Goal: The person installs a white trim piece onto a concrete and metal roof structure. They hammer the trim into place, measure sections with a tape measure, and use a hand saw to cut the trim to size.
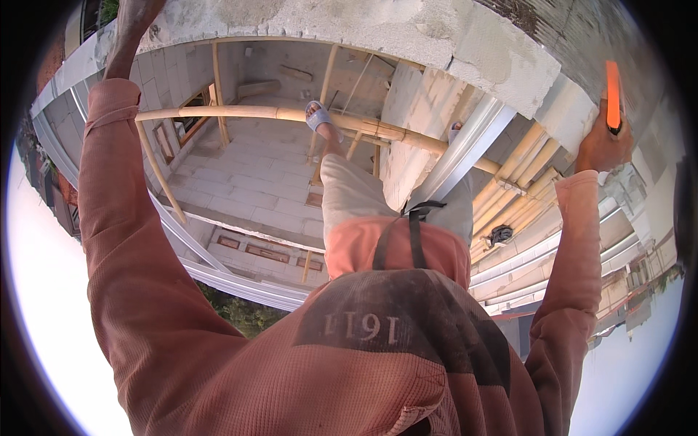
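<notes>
the right hand (605, 145) is gripping an orange tool (614, 91) by the block wall (327, 22)'s right end; the left hand (140, 13) is sitting by its left end, grip unclear. a sandal (317, 116) could be slipping on the rounded bamboo pole (247, 112) below the wall's top.

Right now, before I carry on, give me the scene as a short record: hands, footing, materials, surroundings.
Left hand: at the picture's upper edge, near the pale wall top; grip unclear
Right hand: closed around an orange tool, exact kind unclear
Footing: left sandal appears to rest on a horizontal bamboo pole; right foot mostly hidden
Metal: silver channel, crossing in front of the right leg
Materials: bundled bamboo poles on the right
Surroundings: pale block walls
</notes>
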A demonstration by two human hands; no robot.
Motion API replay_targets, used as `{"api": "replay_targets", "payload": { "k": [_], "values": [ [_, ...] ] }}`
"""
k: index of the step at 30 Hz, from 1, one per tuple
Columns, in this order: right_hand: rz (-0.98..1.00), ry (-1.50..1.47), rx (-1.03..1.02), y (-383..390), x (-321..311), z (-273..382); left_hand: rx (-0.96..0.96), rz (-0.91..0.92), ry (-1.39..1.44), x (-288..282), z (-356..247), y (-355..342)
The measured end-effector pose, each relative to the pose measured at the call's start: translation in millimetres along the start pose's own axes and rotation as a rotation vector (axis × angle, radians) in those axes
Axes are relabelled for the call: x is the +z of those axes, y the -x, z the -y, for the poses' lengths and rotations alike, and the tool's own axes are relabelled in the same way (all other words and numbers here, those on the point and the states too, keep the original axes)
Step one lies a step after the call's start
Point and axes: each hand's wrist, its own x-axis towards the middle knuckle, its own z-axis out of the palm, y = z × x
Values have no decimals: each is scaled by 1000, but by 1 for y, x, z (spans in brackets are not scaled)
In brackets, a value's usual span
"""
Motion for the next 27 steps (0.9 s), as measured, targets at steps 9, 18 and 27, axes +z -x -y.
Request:
{"api": "replay_targets", "payload": {
  "k": [9, 18, 27],
  "values": [
    [26, 44, -58, -4, 0, -20, -466, 102, 305, 7, 4, 10],
    [9, -58, 13, 4, -5, -12, -427, 103, 245, 6, -19, 8],
    [44, -9, -7, -1, -5, -22, -414, 161, 292, 8, -17, 5]
  ]
}}
